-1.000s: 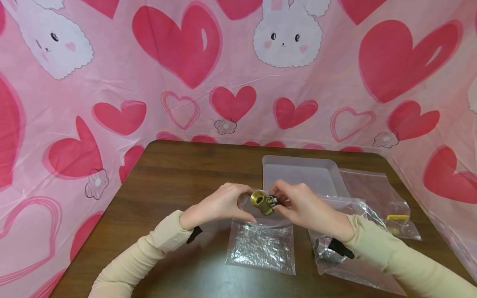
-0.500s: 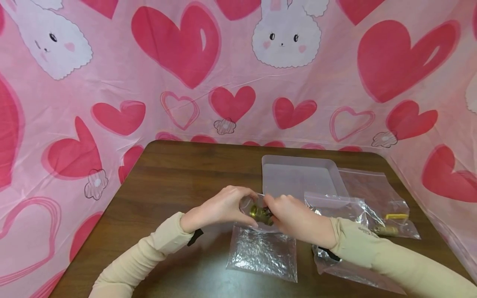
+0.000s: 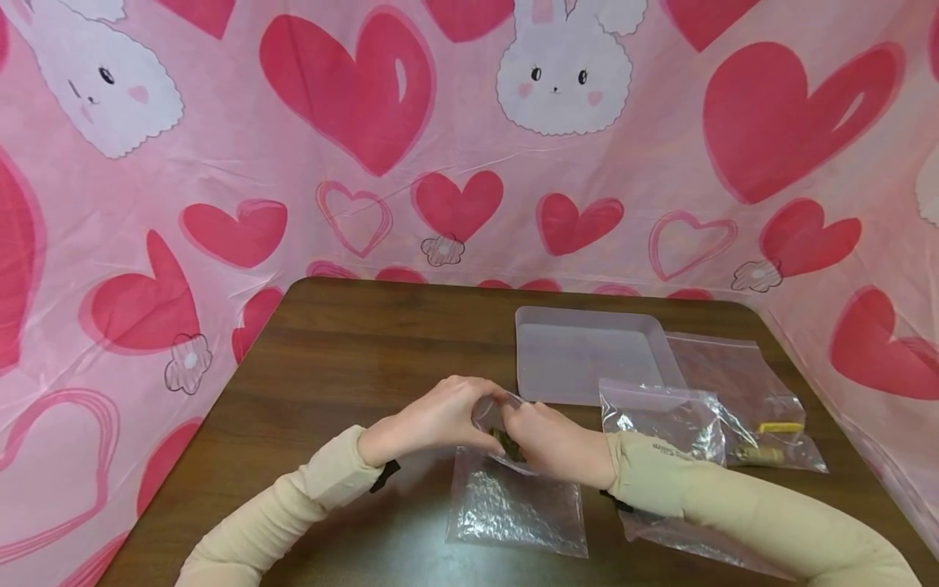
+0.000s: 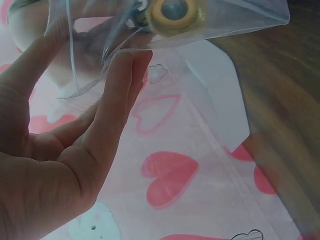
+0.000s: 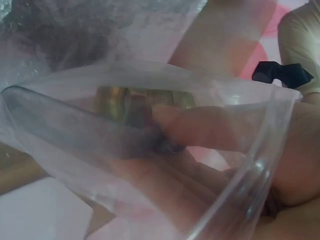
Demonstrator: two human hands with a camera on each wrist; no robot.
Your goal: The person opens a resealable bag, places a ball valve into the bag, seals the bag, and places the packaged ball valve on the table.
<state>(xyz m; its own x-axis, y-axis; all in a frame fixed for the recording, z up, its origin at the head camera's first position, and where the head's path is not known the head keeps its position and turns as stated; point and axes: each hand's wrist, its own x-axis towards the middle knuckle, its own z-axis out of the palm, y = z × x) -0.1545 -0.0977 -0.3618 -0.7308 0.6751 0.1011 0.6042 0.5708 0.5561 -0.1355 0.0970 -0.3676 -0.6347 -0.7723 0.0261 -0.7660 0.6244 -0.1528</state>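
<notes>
A clear plastic zip bag (image 3: 517, 509) hangs over the middle of the table, its mouth spread open towards the hands. My left hand (image 3: 440, 414) grips the bag by its mouth, thumb and fingers apart. Inside the opening, my right hand (image 3: 553, 440) pinches a brass valve (image 5: 117, 102) by its dark metal stem. The valve's round end (image 4: 175, 15) shows through the plastic in the left wrist view. From the head view the right hand and the bag hide most of it.
Behind the hands stands a shallow translucent tray (image 3: 587, 316). To its right lie clear bags (image 3: 660, 416), one with a yellow handle (image 3: 781, 427) and a brass cylindrical part (image 3: 759, 455). A heart-print cloth (image 3: 455, 130) hangs behind the wooden table (image 3: 352, 334).
The right hand has moved left and down, carrying the brass valve from above the bag's mouth into the bag. The left hand stays nearly in place, dipping slightly.
</notes>
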